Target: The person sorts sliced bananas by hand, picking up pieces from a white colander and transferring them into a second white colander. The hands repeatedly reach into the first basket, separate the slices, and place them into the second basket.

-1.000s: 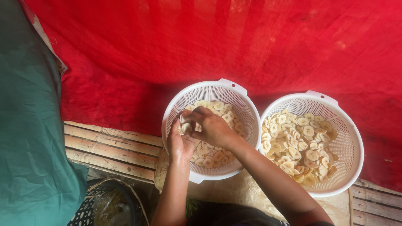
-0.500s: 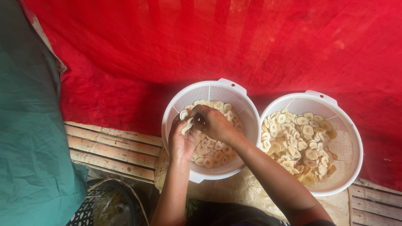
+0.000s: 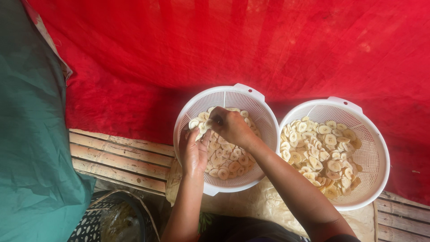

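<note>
Against the red cloth [image 3: 268, 49], over the left basket [image 3: 251, 96], my left hand [image 3: 195, 154] steadies a banana piece [image 3: 200, 130] while my right hand [image 3: 230, 126], fingers clamped, slices so rounds drop inside.

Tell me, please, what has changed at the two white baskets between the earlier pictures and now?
Little has moved. The left hand has opened slightly, its fingers stretched up towards the pale slices at the left basket rim. The right hand stays curled over the same basket, shifted slightly. Both hands remain close together. The right basket, its banana slices and the red cloth are unchanged.
</note>
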